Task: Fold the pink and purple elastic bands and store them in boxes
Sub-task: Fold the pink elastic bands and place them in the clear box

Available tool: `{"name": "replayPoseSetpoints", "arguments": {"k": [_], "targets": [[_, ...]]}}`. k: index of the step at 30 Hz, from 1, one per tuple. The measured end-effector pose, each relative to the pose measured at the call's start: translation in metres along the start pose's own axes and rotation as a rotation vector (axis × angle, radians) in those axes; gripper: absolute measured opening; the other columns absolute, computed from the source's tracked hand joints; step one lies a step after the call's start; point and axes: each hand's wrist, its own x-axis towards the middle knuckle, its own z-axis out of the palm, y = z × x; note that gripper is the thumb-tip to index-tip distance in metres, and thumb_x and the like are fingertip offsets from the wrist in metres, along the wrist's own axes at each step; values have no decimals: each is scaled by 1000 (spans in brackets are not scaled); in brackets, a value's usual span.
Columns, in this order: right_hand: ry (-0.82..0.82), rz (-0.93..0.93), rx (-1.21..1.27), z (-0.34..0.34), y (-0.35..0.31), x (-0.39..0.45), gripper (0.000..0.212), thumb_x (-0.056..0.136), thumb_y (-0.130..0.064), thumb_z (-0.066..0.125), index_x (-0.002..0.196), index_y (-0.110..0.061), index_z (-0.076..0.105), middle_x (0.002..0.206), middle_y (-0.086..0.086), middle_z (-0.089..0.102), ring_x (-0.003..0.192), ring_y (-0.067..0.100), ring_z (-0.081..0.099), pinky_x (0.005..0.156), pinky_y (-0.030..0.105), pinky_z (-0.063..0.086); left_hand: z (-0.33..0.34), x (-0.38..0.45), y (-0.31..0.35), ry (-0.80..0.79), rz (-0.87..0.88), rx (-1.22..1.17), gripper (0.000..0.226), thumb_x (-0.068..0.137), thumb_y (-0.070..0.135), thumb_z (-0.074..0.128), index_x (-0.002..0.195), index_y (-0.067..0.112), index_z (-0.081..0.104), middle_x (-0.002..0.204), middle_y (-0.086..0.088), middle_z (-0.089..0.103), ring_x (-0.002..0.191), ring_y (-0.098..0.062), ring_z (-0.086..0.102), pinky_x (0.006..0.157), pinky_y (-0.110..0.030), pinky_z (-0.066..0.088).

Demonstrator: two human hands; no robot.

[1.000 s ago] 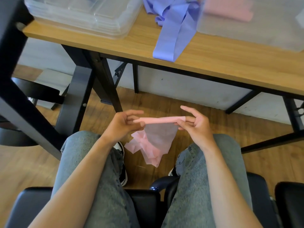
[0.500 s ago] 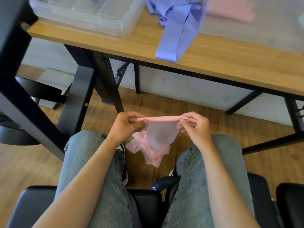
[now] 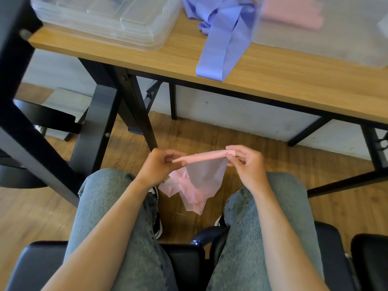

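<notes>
I sit with a pink elastic band (image 3: 199,177) stretched between both hands above my knees. My left hand (image 3: 159,164) pinches its left end and my right hand (image 3: 245,162) pinches its right end, so the top edge runs as a folded strip. The rest of the band hangs down in loose folds between my legs. A purple elastic band (image 3: 220,36) lies bunched on the wooden table (image 3: 294,80), one loop reaching the front edge. A translucent box (image 3: 327,28) at the table's right holds folded pink bands (image 3: 291,15).
A stack of clear plastic lids or trays (image 3: 100,19) sits at the table's left. Black table legs (image 3: 134,106) stand left of my knees. I am on a black chair (image 3: 184,265) over a wooden floor.
My right hand's fingers, spread a second ago, have curled in and now pinch the band's right end. The top fold has tilted slightly, and both hands sit a little closer to the table.
</notes>
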Motion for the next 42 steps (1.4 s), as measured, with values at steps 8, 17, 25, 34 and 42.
{"name": "replayPoseSetpoints", "arguments": {"k": [8,17,25,34,42], "targets": [[19,-28,-149,-1,-2,-1,5,98,-20,71,101,-18,75,67,-7,72,55,12,69,60,32,61,3,-1,4,119,-58,21,17,92,27,74,105,17,77,74,3,75,62,-17,73,65,-30,64],[-13,74,222,-6,-11,1,11,96,-12,72,104,-5,76,94,7,80,89,23,79,76,39,66,-3,1,11,102,-139,-432,18,91,15,74,105,5,76,96,-9,79,90,-26,78,76,-30,64],[9,-3,-3,-2,-1,0,25,94,-4,73,116,-14,76,105,-3,77,92,9,76,79,37,66,-5,3,-1,-4,-24,-115,33,87,7,77,118,18,74,103,4,77,97,-9,74,85,-24,61],[26,-4,-171,2,-3,-1,8,100,-16,66,104,-19,72,70,-6,72,56,10,70,62,38,64,7,0,3,116,37,183,12,92,32,73,102,25,76,69,12,71,57,-9,68,57,-17,56],[12,58,150,-1,-9,1,12,98,-13,69,104,-4,74,90,6,80,85,20,79,73,39,65,1,2,12,128,-152,-350,17,91,20,75,103,10,79,91,-8,79,83,-24,78,77,-33,64]]}}
